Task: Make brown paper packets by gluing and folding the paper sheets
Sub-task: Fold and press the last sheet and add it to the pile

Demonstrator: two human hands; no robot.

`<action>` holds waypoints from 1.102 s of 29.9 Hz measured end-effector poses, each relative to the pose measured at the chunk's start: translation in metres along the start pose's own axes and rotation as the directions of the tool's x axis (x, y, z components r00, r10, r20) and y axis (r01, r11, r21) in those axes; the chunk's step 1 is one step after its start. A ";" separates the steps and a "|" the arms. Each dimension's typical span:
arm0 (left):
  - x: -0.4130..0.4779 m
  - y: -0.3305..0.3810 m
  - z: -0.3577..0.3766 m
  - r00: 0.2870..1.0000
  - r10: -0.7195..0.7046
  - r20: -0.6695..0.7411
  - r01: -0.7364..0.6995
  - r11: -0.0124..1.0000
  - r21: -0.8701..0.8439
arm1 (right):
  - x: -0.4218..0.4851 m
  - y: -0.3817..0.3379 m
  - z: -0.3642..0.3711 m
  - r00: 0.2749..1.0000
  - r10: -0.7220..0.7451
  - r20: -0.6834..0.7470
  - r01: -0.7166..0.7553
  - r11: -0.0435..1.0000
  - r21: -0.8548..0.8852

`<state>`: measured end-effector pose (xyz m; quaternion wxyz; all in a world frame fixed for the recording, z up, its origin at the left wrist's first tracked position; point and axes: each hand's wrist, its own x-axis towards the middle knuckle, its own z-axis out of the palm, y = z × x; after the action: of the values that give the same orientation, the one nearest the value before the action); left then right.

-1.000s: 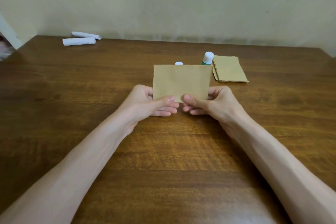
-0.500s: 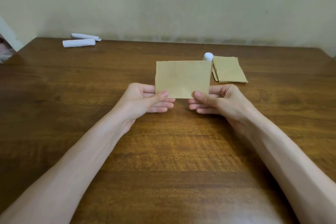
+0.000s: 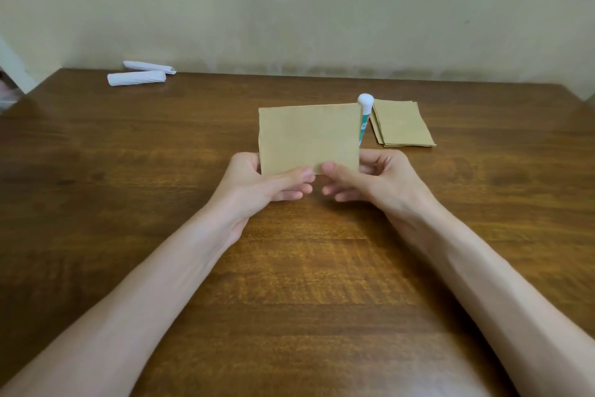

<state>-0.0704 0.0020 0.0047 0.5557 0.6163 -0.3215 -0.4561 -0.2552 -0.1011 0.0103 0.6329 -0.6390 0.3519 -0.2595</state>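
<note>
A folded brown paper sheet (image 3: 307, 135) is held upright above the wooden table (image 3: 161, 171), a little past its middle. My left hand (image 3: 257, 182) pinches its lower left edge, thumb in front and fingers behind. My right hand (image 3: 375, 177) pinches the lower right edge the same way, and the two thumbs nearly meet at the bottom centre. A glue stick (image 3: 365, 113) with a white cap and green label stands just behind the sheet's right edge, partly hidden. A stack of brown paper sheets (image 3: 401, 124) lies flat to the right of it.
Two white rolled paper pieces (image 3: 136, 77) lie at the far left of the table by the wall. The wall runs along the table's back edge. The table's left corner falls away at the far left.
Both thumbs slid inward along the sheet's bottom edge until they nearly touch. The sheet stayed upright and shifted slightly, showing more of the glue stick behind it.
</note>
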 end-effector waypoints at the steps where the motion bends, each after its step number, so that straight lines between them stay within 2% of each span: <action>1: 0.000 -0.001 0.001 1.000 0.005 -0.001 -0.005 1.000 0.004 | 0.001 0.002 0.003 1.000 -0.010 -0.008 0.010 1.000 -0.015; 6: 0.001 -0.002 0.003 1.000 0.017 0.009 -0.018 0.998 0.053 | 0.002 0.007 0.010 0.996 -0.013 -0.087 0.012 1.000 -0.013; 14: 0.001 0.004 -0.004 1.000 -0.015 0.001 0.015 0.999 0.052 | 0.001 0.001 -0.003 0.997 0.057 -0.046 -0.056 0.998 0.019; 22: 0.000 0.005 -0.003 1.000 -0.023 0.019 0.022 0.999 0.031 | 0.001 -0.001 -0.008 0.997 0.054 -0.059 -0.053 0.998 0.017; 26: 0.003 0.007 -0.007 0.999 -0.037 -0.021 0.036 0.999 -0.007 | 0.002 -0.003 -0.013 0.995 0.095 -0.033 -0.095 0.995 -0.002; 33: 0.005 0.005 -0.007 0.999 -0.039 -0.007 0.039 0.999 -0.020 | 0.003 -0.004 -0.015 0.992 0.067 -0.108 -0.072 0.996 -0.047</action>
<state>-0.0618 -0.0004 0.0087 0.5540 0.6185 -0.3030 -0.4677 -0.2644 -0.1126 0.0145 0.6055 -0.6275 0.4137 -0.2618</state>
